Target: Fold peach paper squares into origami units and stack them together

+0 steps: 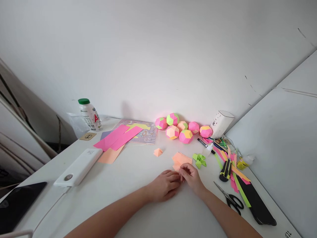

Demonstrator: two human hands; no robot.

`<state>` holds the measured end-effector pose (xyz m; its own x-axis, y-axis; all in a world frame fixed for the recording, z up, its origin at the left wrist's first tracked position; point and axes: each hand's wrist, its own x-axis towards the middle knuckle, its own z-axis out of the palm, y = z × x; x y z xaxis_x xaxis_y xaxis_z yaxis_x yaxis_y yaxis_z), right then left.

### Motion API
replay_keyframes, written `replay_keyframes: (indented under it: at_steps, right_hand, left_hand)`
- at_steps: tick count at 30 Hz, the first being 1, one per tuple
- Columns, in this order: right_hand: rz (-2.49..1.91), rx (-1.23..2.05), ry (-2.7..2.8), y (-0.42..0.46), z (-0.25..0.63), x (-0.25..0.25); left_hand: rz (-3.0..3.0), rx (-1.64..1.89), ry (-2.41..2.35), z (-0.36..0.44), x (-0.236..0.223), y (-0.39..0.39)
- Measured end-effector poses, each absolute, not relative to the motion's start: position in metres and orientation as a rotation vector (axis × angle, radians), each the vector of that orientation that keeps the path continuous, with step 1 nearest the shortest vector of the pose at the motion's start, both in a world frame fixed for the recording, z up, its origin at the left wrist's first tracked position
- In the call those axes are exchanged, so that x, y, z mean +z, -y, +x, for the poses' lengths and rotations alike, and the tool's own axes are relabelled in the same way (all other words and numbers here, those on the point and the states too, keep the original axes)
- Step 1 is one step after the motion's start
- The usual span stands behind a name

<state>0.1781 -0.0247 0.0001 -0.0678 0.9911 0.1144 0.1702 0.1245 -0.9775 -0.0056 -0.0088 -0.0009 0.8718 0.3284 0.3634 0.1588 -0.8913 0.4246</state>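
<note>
Head view, clock bearings taken from the meeting point of the two hands, 12 being away from the wearer. Left hand [164,185]: palm down on the desk [138,211], fingers loosely curled, fingertips at those of the right. Right hand [192,178]: thumb and forefinger drawn together; cannot tell whether either hand grips a piece of paper, as the fingers hide the spot. Peach paper [182,158]: flat on the desk at 12 o'clock, its near edge overlapped by the right hand's fingers.

Small folded peach piece [158,152]: between 10 and 11, standing alone. Green folded pieces [199,161]: small heap, about 2, just beside the peach paper. Seven multicoloured paper balls [185,136]: clustered near the wall, about 12. Pink sheets [119,137]: 10, overlapping. Utility knife [225,170]: 3, lying on paper strips [242,191]. Scissors [232,198]: between 3 and 4, blades slightly apart. White power bank [78,167]: 9, cable attached. Green-capped bottle [90,115]: 10, upright, farther out.
</note>
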Motion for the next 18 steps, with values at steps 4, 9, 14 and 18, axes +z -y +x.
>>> replay_keyframes:
  at_steps: [4,9,14,18]
  right_hand:
    - [-1.257,0.969,1.443,0.009,0.166,0.016]
    - [-1.369,1.004,1.679,-0.029,0.127,0.020]
    - [-1.504,0.888,1.746,-0.063,0.101,-0.002]
    - [-1.521,0.832,1.700,-0.070,0.100,-0.011]
  left_hand:
    - [2.708,0.531,-0.386,-0.007,-0.008,0.006]
    - [2.648,0.532,-0.410,-0.007,-0.010,0.005]
    - [2.591,0.556,-0.406,-0.006,-0.004,0.006]
    - [2.577,0.555,-0.392,-0.007,-0.002,0.006]
